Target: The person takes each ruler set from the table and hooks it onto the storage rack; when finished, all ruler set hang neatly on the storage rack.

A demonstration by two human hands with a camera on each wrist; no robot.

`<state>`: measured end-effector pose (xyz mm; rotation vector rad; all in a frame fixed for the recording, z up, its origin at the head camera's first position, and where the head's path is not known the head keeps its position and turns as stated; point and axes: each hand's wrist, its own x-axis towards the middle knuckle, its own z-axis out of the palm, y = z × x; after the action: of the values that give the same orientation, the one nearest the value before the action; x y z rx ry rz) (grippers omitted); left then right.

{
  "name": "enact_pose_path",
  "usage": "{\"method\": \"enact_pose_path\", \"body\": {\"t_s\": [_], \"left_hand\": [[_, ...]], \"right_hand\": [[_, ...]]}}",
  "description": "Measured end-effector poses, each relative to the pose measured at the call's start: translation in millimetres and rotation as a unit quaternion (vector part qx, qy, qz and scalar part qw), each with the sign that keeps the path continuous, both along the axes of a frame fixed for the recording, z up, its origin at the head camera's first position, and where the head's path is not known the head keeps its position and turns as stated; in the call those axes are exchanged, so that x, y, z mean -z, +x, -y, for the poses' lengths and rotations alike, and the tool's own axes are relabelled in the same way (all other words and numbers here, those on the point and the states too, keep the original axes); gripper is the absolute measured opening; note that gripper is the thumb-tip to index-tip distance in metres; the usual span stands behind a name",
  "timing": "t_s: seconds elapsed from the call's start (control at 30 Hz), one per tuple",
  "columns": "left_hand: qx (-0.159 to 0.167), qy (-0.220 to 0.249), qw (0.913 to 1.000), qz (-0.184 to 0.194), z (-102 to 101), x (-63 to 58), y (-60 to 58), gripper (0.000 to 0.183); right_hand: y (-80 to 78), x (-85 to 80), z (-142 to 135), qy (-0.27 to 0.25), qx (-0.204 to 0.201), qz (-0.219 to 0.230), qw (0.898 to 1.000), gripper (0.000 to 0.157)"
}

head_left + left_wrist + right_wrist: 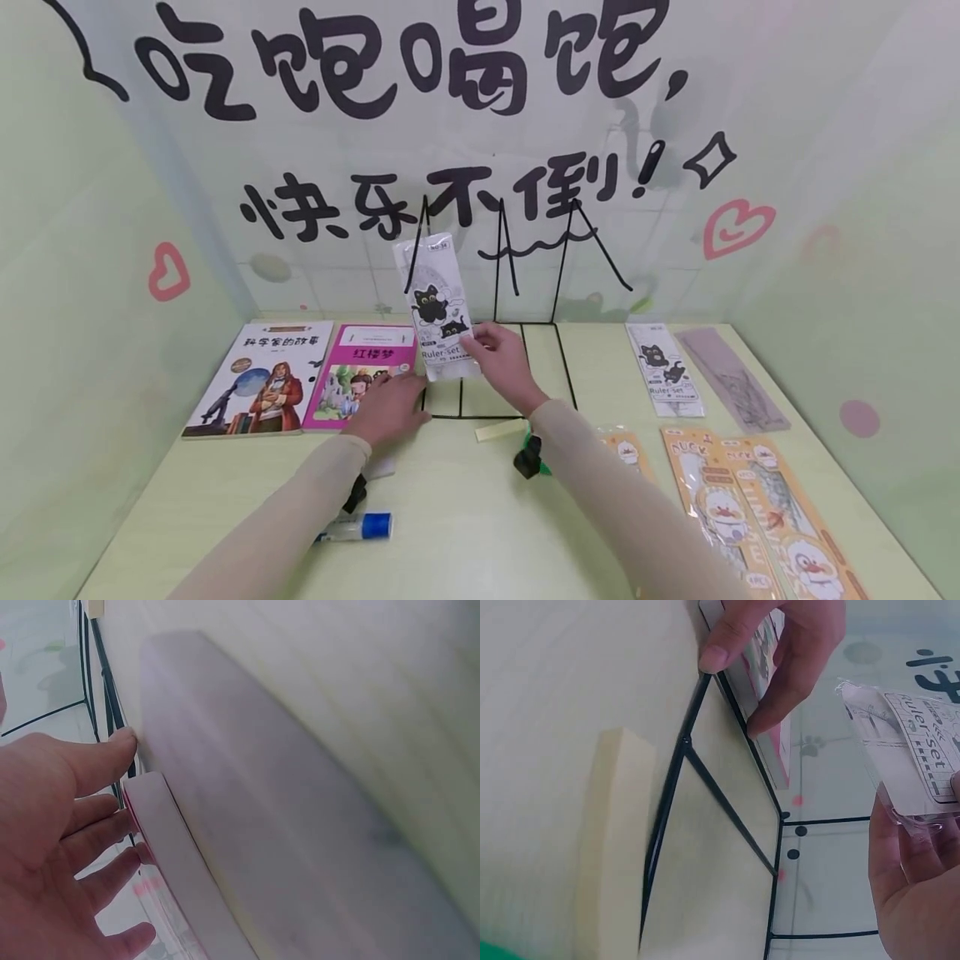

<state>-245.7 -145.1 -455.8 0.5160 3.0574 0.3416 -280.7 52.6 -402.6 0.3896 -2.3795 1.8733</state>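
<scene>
My right hand (510, 362) pinches the lower right edge of a clear ruler set packet (438, 312) printed with black cats. The packet stands upright at the left of a black wire rack (566, 367); one slanting prong passes in front of its top corner. My left hand (390, 408) rests low at the rack's front left corner, beside a pink book (360, 358). In the right wrist view, the left thumb (716, 656) touches that corner and a finger reaches the side bar. The left fingers (105, 825) lie spread along the book's edge in the left wrist view.
A white-covered book (258, 379) lies at the far left. Rightward lie another cat ruler set (663, 371), a purple packet (731, 379) and several orange duck packets (723, 508). A blue-capped tube (360, 527) and a pale strip (501, 431) sit in front.
</scene>
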Motion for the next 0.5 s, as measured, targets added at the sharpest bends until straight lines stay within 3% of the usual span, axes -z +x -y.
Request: {"method": "enact_pose_path", "body": {"t_s": [0.2, 0.5], "left_hand": [[-0.009, 0.001, 0.9999, 0.008, -1.4, 1.9, 0.1, 0.058], [-0.014, -0.010, 0.9998, 0.008, -1.9, 2.1, 0.5, 0.057]], "right_hand": [[-27.5, 2.2, 13.0, 0.034, 0.023, -0.002, 0.999, 0.017], [-39.8, -1.3, 0.0, 0.135, 0.032, 0.033, 0.990, 0.022]]}}
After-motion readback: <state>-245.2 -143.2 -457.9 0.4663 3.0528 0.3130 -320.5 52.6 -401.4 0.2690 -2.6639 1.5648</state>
